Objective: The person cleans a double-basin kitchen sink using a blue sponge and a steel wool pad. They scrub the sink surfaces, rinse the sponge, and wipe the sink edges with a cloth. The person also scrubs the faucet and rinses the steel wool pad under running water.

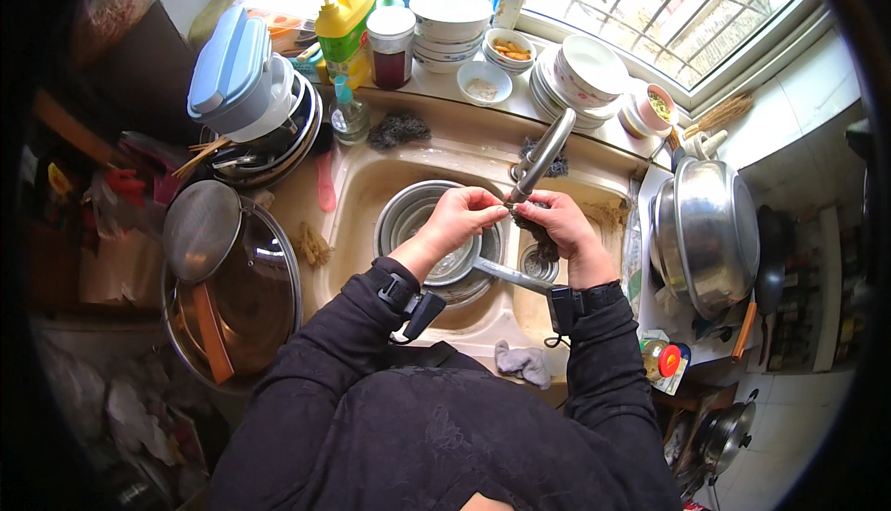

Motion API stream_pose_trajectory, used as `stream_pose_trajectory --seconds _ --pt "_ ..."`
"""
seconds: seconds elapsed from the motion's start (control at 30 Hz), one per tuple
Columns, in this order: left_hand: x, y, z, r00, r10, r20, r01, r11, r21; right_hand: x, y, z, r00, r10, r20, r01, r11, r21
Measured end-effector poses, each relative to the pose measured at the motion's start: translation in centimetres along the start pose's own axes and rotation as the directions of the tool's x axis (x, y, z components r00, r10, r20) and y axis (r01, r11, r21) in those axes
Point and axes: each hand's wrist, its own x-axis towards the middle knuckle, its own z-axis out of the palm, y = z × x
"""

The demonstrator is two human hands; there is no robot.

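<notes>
Beneath the curved metal faucet (543, 156), my two hands meet over the sink's divider. My right hand (567, 229) grips a dark wiry scrubber (534, 232), which hangs below its fingers. The fingertips of my left hand (459, 218) pinch at the scrubber's upper edge, where the fingers partly hide it. Under my left hand, nested metal basins (393, 222) sit in the left bowl of the sink (358, 194). A grey-handled pan or ladle lies in them, its handle (511, 276) crossing the divider towards my right wrist. A drain strainer (539, 264) shows in the right bowl.
Stacked bowls (449, 41), a yellow pump bottle (344, 24) and plates (578, 86) line the sill. At left lie a glass lid (278, 302) and a strainer (203, 232). Large metal pots (710, 232) stand right. A grey cloth (522, 363) drapes the front edge.
</notes>
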Motion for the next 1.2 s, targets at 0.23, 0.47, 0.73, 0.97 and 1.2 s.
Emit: stream_pose_trajectory --seconds 0.23,0.47,0.73,0.97,1.2 --pt "0.2 -0.2 0.0 0.999 -0.041 -0.005 0.040 0.992 -0.122 -0.3 1.0 -0.6 0.989 0.130 0.068 -0.140 0.977 0.160" --pt "0.3 0.4 0.8 0.983 0.169 0.065 -0.151 0.964 -0.219 -0.1 2.0 -0.5 0.981 0.187 0.044 -0.192 0.971 0.140" --pt "0.5 -0.2 0.0 0.999 -0.024 -0.049 0.020 0.996 -0.085 -0.7 1.3 0.0 0.983 0.178 0.047 -0.181 0.981 0.072" --pt "0.6 -0.9 0.1 0.990 -0.087 -0.113 0.069 0.986 -0.151 -0.4 2.0 1.6 0.998 0.025 -0.054 -0.028 0.998 -0.050" --pt "0.5 -1.5 -0.2 0.978 -0.196 -0.075 0.170 0.951 -0.257 0.0 2.4 1.4 0.990 0.039 -0.134 -0.060 0.986 -0.159"
